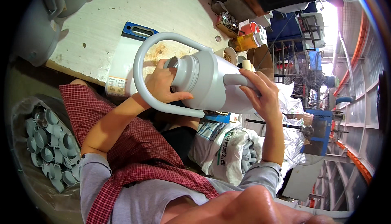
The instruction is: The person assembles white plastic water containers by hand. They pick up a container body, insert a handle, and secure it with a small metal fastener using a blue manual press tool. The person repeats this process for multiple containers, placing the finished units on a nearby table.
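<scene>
A grey plastic thermos jug [218, 79] lies tilted on its side in front of me, with a large hoop handle [142, 63] arching past its neck. My left hand [162, 83] is closed around a grey ring-shaped piece [172, 64] at the jug's mouth, its thumb along the neck. Whether that piece is separate from the neck, I cannot tell. At the jug's other end, my right hand [264, 93] grips the curved side handle [237, 80], fingers bent around it.
A blue-framed tool [139, 31] lies on the white worktable [163, 4]. More grey jugs [36, 28] stand at the left. A lined bin [51, 146] of grey plastic parts sits at lower left. White sacks [224, 150], a small tub [226, 54] and an orange container [246, 40] are at the right.
</scene>
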Demonstrator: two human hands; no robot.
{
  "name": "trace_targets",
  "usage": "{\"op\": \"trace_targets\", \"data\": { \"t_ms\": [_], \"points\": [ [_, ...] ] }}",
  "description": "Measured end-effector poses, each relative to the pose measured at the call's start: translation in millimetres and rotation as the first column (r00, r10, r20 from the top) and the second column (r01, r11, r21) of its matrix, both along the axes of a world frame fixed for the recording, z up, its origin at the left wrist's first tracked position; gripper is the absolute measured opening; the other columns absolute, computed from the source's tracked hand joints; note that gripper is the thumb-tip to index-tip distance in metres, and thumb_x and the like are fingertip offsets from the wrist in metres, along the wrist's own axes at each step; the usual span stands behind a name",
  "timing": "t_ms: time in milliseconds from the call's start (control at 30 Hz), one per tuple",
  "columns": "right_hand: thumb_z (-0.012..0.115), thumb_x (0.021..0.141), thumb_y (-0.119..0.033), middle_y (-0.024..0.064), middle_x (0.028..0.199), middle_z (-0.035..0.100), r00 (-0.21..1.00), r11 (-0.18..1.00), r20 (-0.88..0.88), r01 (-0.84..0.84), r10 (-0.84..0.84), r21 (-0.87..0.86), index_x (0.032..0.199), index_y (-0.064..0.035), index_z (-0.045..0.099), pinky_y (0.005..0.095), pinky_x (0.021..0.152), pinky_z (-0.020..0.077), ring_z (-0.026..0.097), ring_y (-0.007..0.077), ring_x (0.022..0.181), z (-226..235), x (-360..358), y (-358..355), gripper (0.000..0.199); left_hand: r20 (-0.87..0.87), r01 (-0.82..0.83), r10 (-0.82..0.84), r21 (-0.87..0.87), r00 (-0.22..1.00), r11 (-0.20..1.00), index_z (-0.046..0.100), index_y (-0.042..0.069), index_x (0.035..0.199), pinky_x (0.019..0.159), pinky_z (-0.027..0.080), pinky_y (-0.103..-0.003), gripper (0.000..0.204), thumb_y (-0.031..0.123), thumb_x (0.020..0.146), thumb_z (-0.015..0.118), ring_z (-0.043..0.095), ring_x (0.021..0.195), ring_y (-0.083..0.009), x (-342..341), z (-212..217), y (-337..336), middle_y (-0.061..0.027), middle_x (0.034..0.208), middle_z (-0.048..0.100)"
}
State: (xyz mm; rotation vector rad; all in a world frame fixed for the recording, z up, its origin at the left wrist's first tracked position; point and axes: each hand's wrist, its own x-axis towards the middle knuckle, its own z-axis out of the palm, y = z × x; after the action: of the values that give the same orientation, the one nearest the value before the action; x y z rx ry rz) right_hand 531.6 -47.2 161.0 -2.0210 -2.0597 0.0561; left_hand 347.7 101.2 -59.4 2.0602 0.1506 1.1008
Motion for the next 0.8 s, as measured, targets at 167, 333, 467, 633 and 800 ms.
{"op": "trace_targets", "data": {
  "t_ms": [167,333,467,633,800],
  "points": [
    [0.073,0.082,-0.011,0.0094,0.088,0.065,0.999,1.0,0.026,0.024,-0.024,-0.012,0.12,-0.0108,0.064,0.0349,0.062,0.0501,0.063,0.0261,0.071,1,-5,-2,0.039,0.027,-0.01,0.009,0.01,1.0,1.0,0.065,-0.005,0.093,0.099,0.033,-0.049,0.066,0.059,0.076,0.073,0.064,0.081,-0.0348,-1,-1,1,-0.0158,0.077,0.066],
    [0.074,0.083,-0.016,0.0092,0.091,0.066,0.996,1.0,0.092,-0.01,0.008,0.018,0.118,-0.0114,0.064,0.0346,0.063,0.051,0.065,0.0265,0.074,-2,1,-4,0.036,0.075,0.0,0.0,-0.001,0.997,1.0,0.067,-0.001,0.094,0.101,0.032,-0.049,0.06,0.057,0.082,0.066,0.063,0.084,-0.036,4,1,-4,-0.0161,0.082,0.067],
    [0.079,0.077,-0.028,0.0069,0.085,0.066,0.961,0.984,0.253,-0.141,0.109,0.113,0.108,-0.0119,0.065,0.0343,0.06,0.0521,0.066,0.0267,0.072,-15,26,-2,0.038,0.129,-0.049,0.059,-0.077,0.99,0.996,0.068,0.001,0.092,0.101,0.033,-0.049,0.055,0.054,0.095,0.051,0.063,0.086,-0.0348,8,10,-17,-0.0153,0.085,0.068],
    [0.076,0.079,-0.042,0.0036,0.074,0.06,0.877,0.883,0.403,-0.385,0.261,0.267,0.097,-0.0154,0.063,0.0367,0.049,0.0485,0.062,0.0261,0.06,-20,50,15,0.034,0.162,-0.071,0.159,-0.446,0.974,0.892,0.059,-0.005,0.105,0.084,0.046,-0.034,0.053,0.047,0.099,0.052,0.062,0.087,-0.0203,20,-29,-26,-0.0119,0.097,0.066],
    [0.079,0.074,-0.02,0.0026,0.102,0.068,0.962,0.579,0.272,-0.22,-0.004,0.785,0.121,-0.0166,0.065,0.0327,0.077,0.0524,0.066,0.0232,0.088,-18,33,-20,0.05,0.187,-0.1,0.438,-0.827,0.879,0.553,0.062,-0.004,0.103,0.076,0.051,-0.029,0.045,0.04,0.1,0.055,0.06,0.083,-0.0147,1,-4,-21,-0.0083,0.094,0.065]
  ]
}}
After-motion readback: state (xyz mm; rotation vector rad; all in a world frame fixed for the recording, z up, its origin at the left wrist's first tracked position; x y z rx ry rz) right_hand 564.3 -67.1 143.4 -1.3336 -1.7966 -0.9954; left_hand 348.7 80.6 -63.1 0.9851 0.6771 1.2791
